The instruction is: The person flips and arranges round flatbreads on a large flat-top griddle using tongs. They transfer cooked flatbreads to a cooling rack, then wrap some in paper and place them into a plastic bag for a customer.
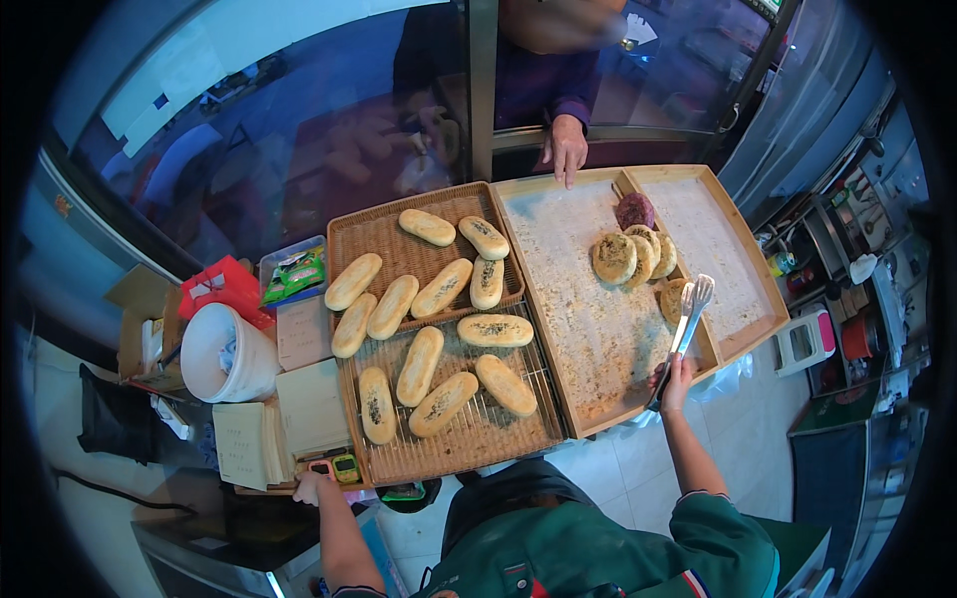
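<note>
While the right hand [674, 381] keeps a closed grip on metal tongs [688, 317] over the wooden tray [598, 339], their tips touch a round flatbread [675, 299]. Left of that tray, the left hand [309, 487] rests at the table edge, its grip indiscernible.

Wooden tray [558, 319] pale tan, dusted with whitish-grey crumb speckle; on it round flatbreads [615, 257] golden with dark flecks, one dark purple-brown bun [634, 210]. Tongs [692, 304] silver with black handle, over tray's right side. Left of tray, woven basket [374, 234] brown; oblong breads [442, 287] pale gold, dark speckled tops. Further left, white bucket [229, 354], red bag [227, 284]
</note>
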Demonstrator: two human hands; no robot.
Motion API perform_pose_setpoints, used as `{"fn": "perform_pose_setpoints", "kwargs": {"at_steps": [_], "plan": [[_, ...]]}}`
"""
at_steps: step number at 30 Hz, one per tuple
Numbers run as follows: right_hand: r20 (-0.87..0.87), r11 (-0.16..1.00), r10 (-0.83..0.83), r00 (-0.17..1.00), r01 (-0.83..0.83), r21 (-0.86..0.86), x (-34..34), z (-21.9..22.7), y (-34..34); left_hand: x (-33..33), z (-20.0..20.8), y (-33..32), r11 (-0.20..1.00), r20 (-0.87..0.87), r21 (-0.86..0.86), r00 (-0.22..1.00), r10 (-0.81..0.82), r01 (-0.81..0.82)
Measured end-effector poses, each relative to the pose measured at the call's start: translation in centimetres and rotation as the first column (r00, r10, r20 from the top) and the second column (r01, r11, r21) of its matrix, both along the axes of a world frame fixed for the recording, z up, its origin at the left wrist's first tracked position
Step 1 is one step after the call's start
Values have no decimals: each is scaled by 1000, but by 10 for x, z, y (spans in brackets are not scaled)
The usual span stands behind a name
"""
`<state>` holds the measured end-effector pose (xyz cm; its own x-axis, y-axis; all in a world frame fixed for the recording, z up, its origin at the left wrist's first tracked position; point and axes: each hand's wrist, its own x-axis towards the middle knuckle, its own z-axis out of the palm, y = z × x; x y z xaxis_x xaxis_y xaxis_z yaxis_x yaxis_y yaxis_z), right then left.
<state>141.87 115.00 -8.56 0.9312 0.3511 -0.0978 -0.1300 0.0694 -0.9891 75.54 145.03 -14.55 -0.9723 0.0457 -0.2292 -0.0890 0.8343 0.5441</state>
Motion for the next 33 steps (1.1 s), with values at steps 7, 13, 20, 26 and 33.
{"fn": "perform_pose_setpoints", "kwargs": {"at_steps": [7, 13, 20, 26, 33], "plan": [[24, 1000, 17, 1000, -18, 9, 2, -1, 0, -2, -3, 0, 1000, 38, 19, 999, -10, 9], [1, 1000, 3, 1000, -3, 1, 2, -1, -2, -5, -8, 1, 999, 34, -20, 999, -29, 30], [-45, 999, -33, 998, 32, -1, -1, 4, 3, 5, 6, -2, 999, 37, 5, 999, -35, 35], [4, 998, 43, 999, -43, 35, -1, 5, 1, -3, -5, 3, 1000, -8, -23, 1000, 19, -19], [-4, 1000, 22, 1000, -22, 14, 1, 2, -1, 19, 21, -1, 989, 93, 143, 995, 24, -37]]}}
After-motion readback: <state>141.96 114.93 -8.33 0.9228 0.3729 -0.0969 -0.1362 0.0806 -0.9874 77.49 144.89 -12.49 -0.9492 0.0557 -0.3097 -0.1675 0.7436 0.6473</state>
